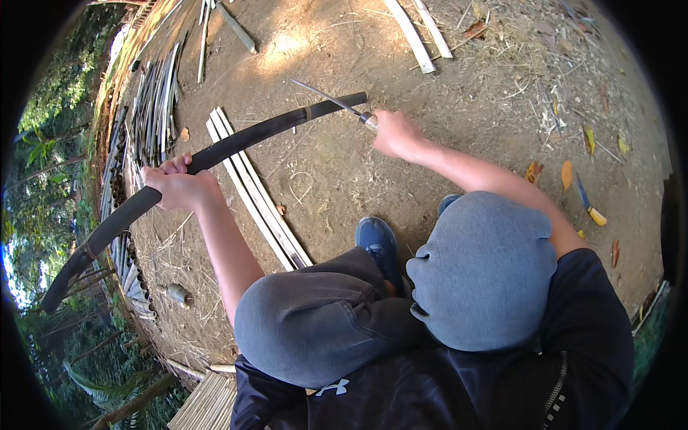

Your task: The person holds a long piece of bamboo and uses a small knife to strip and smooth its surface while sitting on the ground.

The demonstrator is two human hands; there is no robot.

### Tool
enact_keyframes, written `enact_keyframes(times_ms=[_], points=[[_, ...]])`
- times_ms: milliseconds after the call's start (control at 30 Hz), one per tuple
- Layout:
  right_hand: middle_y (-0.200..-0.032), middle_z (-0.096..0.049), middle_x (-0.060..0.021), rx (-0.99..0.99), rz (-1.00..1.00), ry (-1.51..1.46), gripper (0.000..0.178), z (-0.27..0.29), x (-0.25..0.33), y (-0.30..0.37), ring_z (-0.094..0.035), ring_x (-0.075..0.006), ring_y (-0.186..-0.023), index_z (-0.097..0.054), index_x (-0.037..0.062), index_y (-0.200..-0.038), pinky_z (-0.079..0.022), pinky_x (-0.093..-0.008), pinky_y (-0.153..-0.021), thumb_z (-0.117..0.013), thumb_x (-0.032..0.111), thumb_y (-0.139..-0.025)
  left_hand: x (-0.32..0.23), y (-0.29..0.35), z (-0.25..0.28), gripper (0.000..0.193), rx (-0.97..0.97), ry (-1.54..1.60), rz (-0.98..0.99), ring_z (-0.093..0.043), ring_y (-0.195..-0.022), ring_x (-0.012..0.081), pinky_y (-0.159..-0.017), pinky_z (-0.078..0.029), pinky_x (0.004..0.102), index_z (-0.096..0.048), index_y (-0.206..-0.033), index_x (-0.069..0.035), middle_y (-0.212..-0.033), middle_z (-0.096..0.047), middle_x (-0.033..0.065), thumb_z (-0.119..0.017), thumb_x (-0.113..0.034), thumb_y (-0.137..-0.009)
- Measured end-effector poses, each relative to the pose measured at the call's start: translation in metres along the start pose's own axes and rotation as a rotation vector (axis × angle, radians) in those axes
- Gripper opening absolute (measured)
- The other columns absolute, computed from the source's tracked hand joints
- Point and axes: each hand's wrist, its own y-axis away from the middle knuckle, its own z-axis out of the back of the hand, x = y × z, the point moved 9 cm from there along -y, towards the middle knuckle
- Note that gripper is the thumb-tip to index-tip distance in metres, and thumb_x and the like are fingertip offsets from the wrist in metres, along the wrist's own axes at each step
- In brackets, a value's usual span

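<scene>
A long, dark split bamboo pole (240, 140) runs from the far left edge up to the middle of the view, with ring-like nodes along it. My left hand (178, 182) is closed round it, left of its middle. My right hand (394, 134) grips the handle of a knife (326, 95) whose narrow blade points up and to the left. The blade crosses the bamboo pole near its right end; whether it touches the pole I cannot tell.
Pale split bamboo strips (254, 193) lie on the dirt ground (322, 172) by my left forearm. More strips (408, 32) lie ahead, and a stack of thin poles (154, 107) at the left. Another knife (590, 203) with a yellowish handle lies at the right among leaves. A short cylinder (178, 294) sits lower left.
</scene>
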Motion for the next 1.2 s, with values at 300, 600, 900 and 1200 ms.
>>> enact_keyframes(times_ms=[300,600,900,1200], points=[[-0.081,-0.064,-0.0126,0.043,-0.051,-0.077,0.016,-0.007,-0.009,-0.001,-0.062,-0.0197,-0.061,-0.061,-0.0014,-0.103,-0.048,-0.0365,-0.05,-0.058,0.005,-0.088,0.0,-0.001,0.004,0.033,-0.052,-0.001,-0.005,-0.033,-0.051,0.0116,-0.049,-0.036,0.03,-0.034,-0.074,-0.012,-0.06,-0.032,-0.0011,-0.056,-0.018,-0.097],[-0.085,-0.067,-0.0147,-0.052,-0.025,-0.071,0.024,-0.006,-0.021,0.001,-0.066,-0.0233,-0.069,-0.06,-0.0015,-0.108,-0.048,-0.0405,-0.054,-0.061,0.003,-0.085,0.0,0.0,0.003,0.032,-0.057,-0.023,-0.016,-0.033,-0.051,0.0118,-0.05,-0.037,0.0293,-0.035,-0.075,-0.012,-0.06,-0.031,-0.0013,-0.055,-0.02,-0.098],[-0.082,-0.065,-0.0123,-0.08,-0.057,-0.014,0.018,-0.008,-0.039,-0.009,-0.061,-0.0187,-0.065,-0.062,-0.0008,-0.103,-0.047,-0.0358,-0.052,-0.061,0.005,-0.086,0.001,-0.002,0.004,0.032,-0.03,-0.023,-0.016,-0.033,-0.051,0.0129,-0.05,-0.039,0.03,-0.034,-0.076,-0.012,-0.062,-0.032,-0.0003,-0.055,-0.021,-0.098],[-0.09,-0.069,-0.0125,-0.006,-0.158,0.025,0.021,-0.005,-0.059,-0.014,-0.068,-0.0214,-0.074,-0.063,0.0007,-0.108,-0.053,-0.0377,-0.062,-0.059,0.008,-0.089,0.0,0.001,0.004,0.036,-0.057,-0.015,-0.03,-0.033,-0.051,0.013,-0.049,-0.036,0.0294,-0.034,-0.073,-0.012,-0.061,-0.032,-0.0008,-0.057,-0.023,-0.098]])
